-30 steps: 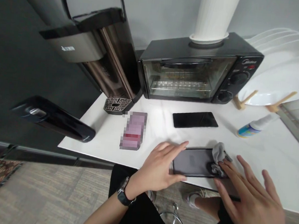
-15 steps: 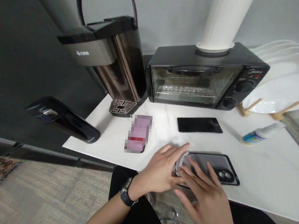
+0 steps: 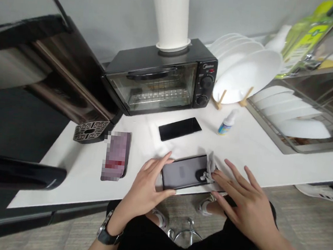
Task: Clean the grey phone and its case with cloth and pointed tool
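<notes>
A smartphone (image 3: 182, 173) with a grey back and black rim lies face down near the front edge of the white counter. My left hand (image 3: 150, 182) grips its left end, thumb on the near long side and fingers on the far side. A crumpled grey-white wipe (image 3: 210, 167) sits over the camera end, partly covering the lenses. My right hand (image 3: 241, 197) presses the wipe there with its fingertips, while its other fingers are spread. Behind lies another phone (image 3: 180, 129), black screen up. To its right stands a small spray bottle (image 3: 227, 123) with a blue label.
A blurred pink item (image 3: 116, 155) lies left. Behind are a drink dispenser (image 3: 71, 77), a toaster oven (image 3: 161, 85) bearing a white pot (image 3: 171, 16), and racked white plates (image 3: 243, 77). A dark flask (image 3: 19, 172) is far left; a sink (image 3: 287, 147) with dishes is right.
The view has swung right, bringing the sink into sight. My right hand has moved the wipe from the phone's left end to its camera end; my left hand now holds the left end.
</notes>
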`<state>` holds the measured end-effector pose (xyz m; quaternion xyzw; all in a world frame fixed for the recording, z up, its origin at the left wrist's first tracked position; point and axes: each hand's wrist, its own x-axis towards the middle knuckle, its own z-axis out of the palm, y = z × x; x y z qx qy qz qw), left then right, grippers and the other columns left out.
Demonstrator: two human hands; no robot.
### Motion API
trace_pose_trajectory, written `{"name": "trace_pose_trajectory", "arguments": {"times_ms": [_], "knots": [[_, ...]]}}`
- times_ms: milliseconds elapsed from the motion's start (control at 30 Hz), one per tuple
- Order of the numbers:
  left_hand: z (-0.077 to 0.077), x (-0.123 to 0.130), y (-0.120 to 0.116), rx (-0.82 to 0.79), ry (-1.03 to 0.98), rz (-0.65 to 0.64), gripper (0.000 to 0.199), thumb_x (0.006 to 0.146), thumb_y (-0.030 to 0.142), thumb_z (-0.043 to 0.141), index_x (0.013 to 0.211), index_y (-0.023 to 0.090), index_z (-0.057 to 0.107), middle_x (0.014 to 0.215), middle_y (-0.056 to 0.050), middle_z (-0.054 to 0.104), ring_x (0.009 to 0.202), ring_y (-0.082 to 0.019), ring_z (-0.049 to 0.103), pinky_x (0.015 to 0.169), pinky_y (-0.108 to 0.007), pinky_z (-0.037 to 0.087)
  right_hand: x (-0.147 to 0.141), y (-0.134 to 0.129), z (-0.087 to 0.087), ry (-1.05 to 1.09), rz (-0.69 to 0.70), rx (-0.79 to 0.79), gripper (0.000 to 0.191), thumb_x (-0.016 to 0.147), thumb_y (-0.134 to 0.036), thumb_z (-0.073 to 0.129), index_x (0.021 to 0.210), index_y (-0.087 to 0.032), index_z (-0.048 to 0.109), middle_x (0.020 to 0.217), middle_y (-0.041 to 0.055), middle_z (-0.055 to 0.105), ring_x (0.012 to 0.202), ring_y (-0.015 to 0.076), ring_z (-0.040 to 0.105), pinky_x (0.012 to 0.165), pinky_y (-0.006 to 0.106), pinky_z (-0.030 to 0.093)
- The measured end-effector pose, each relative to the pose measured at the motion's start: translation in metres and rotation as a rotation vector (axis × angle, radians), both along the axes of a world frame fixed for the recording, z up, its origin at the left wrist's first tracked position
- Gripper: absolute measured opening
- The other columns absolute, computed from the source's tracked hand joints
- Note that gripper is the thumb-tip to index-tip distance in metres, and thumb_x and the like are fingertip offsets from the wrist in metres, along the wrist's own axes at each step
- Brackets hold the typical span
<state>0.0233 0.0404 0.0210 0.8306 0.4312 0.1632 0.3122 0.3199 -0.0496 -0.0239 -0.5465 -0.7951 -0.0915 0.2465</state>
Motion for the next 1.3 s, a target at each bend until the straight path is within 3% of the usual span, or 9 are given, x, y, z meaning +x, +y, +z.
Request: {"name": "trace_pose_trajectory", "arguments": {"times_ms": [167, 300, 433, 667, 767, 867, 1100, 1200, 1300], "knots": [[0.003, 0.003, 0.003, -0.026, 0.046, -0.022, 0.101, 0.086, 0.026, 0.081, 0.164, 0.039, 0.019, 0.155, -0.003, 0.054, 0.141, -0.03, 0.045, 0.12, -0.054, 0.036, -0.014, -0.001, -0.002, 0.034, -0.09, -0.01, 0.048, 0.102, -0.038, 0.059, 0.146, -0.018, 0.057, 0.145, 0.0082, 0.065, 0.153, 0.0337, 0.037, 0.126, 0.059, 0.025], [0.003, 0.004, 0.004, -0.013, 0.052, -0.029, 0.101, 0.086, 0.029, 0.082, 0.164, 0.039, 0.019, 0.156, -0.003, 0.053, 0.141, -0.029, 0.045, 0.12, -0.052, 0.038, -0.034, 0.021, 0.003, 0.075, -0.119, -0.012, 0.048, 0.102, -0.044, 0.059, 0.14, -0.016, 0.061, 0.143, 0.0103, 0.066, 0.151, 0.0348, 0.042, 0.126, 0.059, 0.025], [-0.001, 0.003, 0.006, 0.023, 0.019, -0.03, 0.1, 0.086, 0.035, 0.082, 0.164, 0.037, 0.019, 0.156, -0.004, 0.053, 0.138, -0.029, 0.046, 0.118, -0.049, 0.041, -0.069, 0.04, 0.007, 0.123, -0.092, -0.033, 0.058, 0.102, -0.051, 0.058, 0.138, -0.007, 0.061, 0.142, 0.0192, 0.065, 0.147, 0.0359, 0.047, 0.125, 0.057, 0.029], [-0.007, -0.004, 0.005, 0.022, -0.069, -0.042, 0.097, 0.088, 0.029, 0.079, 0.165, 0.035, 0.02, 0.152, -0.005, 0.055, 0.131, -0.027, 0.052, 0.113, -0.045, 0.045, -0.13, 0.034, 0.012, 0.266, 0.202, -0.137, 0.054, 0.102, -0.052, 0.055, 0.13, -0.008, 0.066, 0.133, 0.0162, 0.071, 0.136, 0.0306, 0.059, 0.124, 0.057, 0.035], [-0.007, -0.005, 0.002, 0.016, -0.063, -0.019, 0.1, 0.088, 0.035, 0.08, 0.166, 0.034, 0.017, 0.151, -0.005, 0.056, 0.133, -0.028, 0.052, 0.114, -0.046, 0.045, -0.121, 0.029, 0.017, 0.256, 0.241, -0.173, 0.045, 0.102, -0.049, 0.057, 0.129, -0.014, 0.067, 0.132, 0.0109, 0.073, 0.14, 0.0307, 0.056, 0.124, 0.06, 0.034], [-0.006, -0.004, 0.0, 0.034, -0.049, -0.022, 0.102, 0.087, 0.041, 0.081, 0.166, 0.034, 0.016, 0.152, -0.006, 0.056, 0.135, -0.03, 0.05, 0.115, -0.049, 0.044, -0.093, 0.021, 0.022, 0.206, 0.218, -0.174, 0.035, 0.103, -0.043, 0.058, 0.128, -0.021, 0.069, 0.129, 0.0062, 0.075, 0.142, 0.0299, 0.054, 0.124, 0.061, 0.032], [-0.004, -0.001, -0.001, 0.035, -0.037, -0.014, 0.106, 0.085, 0.031, 0.083, 0.166, 0.037, 0.015, 0.154, -0.004, 0.055, 0.136, -0.031, 0.049, 0.117, -0.052, 0.04, -0.015, 0.006, 0.009, 0.012, 0.008, -0.05, 0.035, 0.103, -0.034, 0.057, 0.134, -0.02, 0.065, 0.136, 0.007, 0.071, 0.151, 0.0323, 0.042, 0.126, 0.061, 0.027], [-0.003, 0.001, 0.0, 0.024, -0.034, -0.044, 0.109, 0.083, 0.033, 0.085, 0.165, 0.038, 0.014, 0.154, -0.003, 0.055, 0.136, -0.03, 0.049, 0.119, -0.052, 0.038, -0.005, 0.003, 0.001, -0.001, -0.05, 0.0, 0.04, 0.103, -0.033, 0.056, 0.14, -0.017, 0.061, 0.14, 0.0093, 0.068, 0.153, 0.0344, 0.038, 0.125, 0.062, 0.028], [-0.002, 0.002, 0.002, 0.022, -0.03, -0.051, 0.11, 0.082, 0.034, 0.086, 0.165, 0.038, 0.015, 0.155, -0.002, 0.055, 0.136, -0.029, 0.049, 0.119, -0.05, 0.038, -0.018, 0.009, -0.003, 0.028, -0.101, 0.038, 0.042, 0.102, -0.034, 0.057, 0.14, -0.016, 0.06, 0.138, 0.0111, 0.069, 0.151, 0.0362, 0.04, 0.125, 0.063, 0.026]]}}
